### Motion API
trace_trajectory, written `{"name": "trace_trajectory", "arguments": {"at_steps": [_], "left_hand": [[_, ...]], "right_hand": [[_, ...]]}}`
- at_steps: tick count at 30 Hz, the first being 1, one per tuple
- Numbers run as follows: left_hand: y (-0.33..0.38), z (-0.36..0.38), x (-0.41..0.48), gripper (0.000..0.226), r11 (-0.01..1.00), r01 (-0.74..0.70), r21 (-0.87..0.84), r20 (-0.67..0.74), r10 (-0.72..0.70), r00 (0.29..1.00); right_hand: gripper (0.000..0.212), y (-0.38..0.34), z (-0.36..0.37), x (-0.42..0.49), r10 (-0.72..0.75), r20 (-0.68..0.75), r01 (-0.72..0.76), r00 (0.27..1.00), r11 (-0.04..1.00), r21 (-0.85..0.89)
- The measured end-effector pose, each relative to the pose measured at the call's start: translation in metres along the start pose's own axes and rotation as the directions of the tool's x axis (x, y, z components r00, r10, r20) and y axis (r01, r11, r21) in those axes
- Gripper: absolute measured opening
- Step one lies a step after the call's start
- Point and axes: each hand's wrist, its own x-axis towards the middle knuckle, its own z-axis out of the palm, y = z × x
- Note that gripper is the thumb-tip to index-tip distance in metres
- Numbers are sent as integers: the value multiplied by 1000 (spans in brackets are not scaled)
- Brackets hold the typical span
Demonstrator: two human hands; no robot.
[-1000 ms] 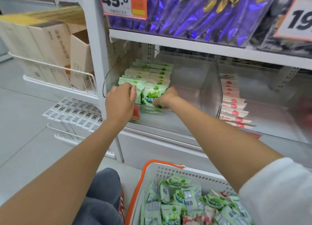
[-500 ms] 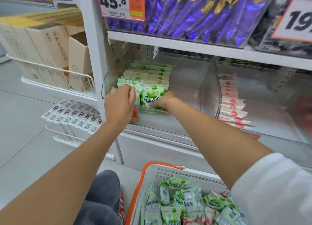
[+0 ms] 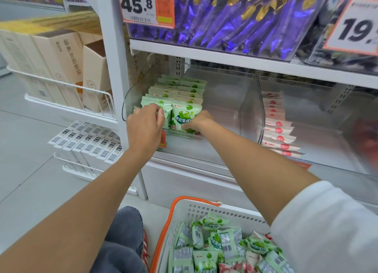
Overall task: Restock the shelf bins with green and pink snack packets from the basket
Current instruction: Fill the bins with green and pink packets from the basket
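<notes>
The white shelf (image 3: 204,53) is rising around both hands, with its clear bin (image 3: 225,100) enclosing them. Well below the grip, the basket (image 3: 204,209) is holding loose packets (image 3: 225,242), green and pink. Right of the grip, past the bin's wall, pink packets (image 3: 278,129) are lying in a row. Rows of green packets (image 3: 180,88) are standing just behind the fingers. The right hand (image 3: 197,122) is pinching the front green packet (image 3: 185,115) at its lower edge. Just beside it, the left hand (image 3: 145,127) is curling its fingers over the left row's front, gripping it.
</notes>
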Motion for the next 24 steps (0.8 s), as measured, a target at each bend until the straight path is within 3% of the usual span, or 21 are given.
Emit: {"name": "trace_trajectory", "arguments": {"at_steps": [3,5,8,11,12,14,16,17,20,22,24], "left_hand": [[14,-3,-6,25,999,-36,22,-13,36,999],[29,-6,-15,20,996,-91,-6,6,91,996],[54,-8,-39,13,981,-161,-111,103,173,980],[74,-11,-75,11,968,-177,-181,119,200,973],[77,-10,-88,14,969,-186,-164,111,205,972],[78,-3,-117,15,970,-209,-122,180,229,957],[75,8,-147,11,985,-154,-72,439,170,882],[71,13,-164,11,991,-133,-14,605,115,788],[53,33,-216,26,963,-239,129,935,-38,352],[45,45,-245,42,965,-223,140,990,-129,64],[40,52,-266,74,978,-91,186,959,-201,-201]], "right_hand": [[44,5,-9,-12,-16,-3,16,1000,1000,-12],[28,14,-15,-26,-110,-134,98,985,991,-89],[17,40,-27,-61,-426,-370,354,826,902,-247],[11,86,-28,-107,-616,-372,518,694,786,-337],[11,106,-21,-117,-636,-330,533,698,769,-353],[11,151,-2,-133,-597,-201,515,777,785,-344],[14,203,22,-145,-474,-40,442,880,845,-301],[15,230,35,-149,-387,54,386,920,879,-281],[15,310,74,-160,-116,285,196,952,942,-271],[15,348,95,-165,3,334,97,942,955,-281],[15,362,107,-166,44,355,55,934,962,-266]]}}
